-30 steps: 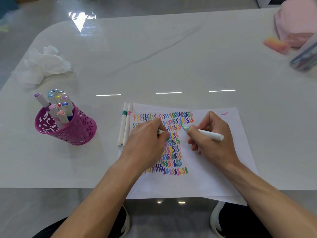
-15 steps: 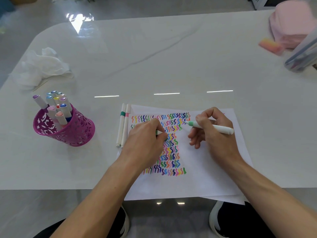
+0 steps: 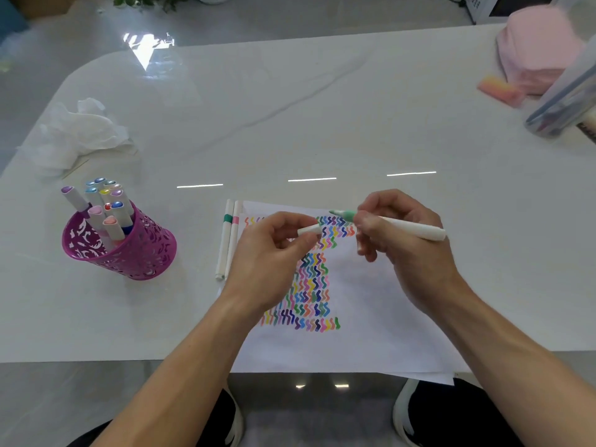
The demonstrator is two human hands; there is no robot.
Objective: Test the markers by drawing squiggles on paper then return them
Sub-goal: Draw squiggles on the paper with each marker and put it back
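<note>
The right hand [image 3: 403, 250] is pinching the green-tipped marker [image 3: 416, 231] just behind its bare tip, over the paper's [image 3: 371, 337] far edge. The left hand [image 3: 271, 256] is gripping the white cap [image 3: 309, 230] in its fingertips, near that tip but apart from it. Two capped markers [image 3: 225, 246] are lying along the paper's left edge, and the purple cup [image 3: 142, 253] is standing well apart, farther left.

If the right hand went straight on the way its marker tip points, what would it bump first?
Likely the white cap pinched in the left hand: the right hand aims its green marker leftward at it, a small gap between. Depth is unclear; the tip may pass just above the cap.
</note>
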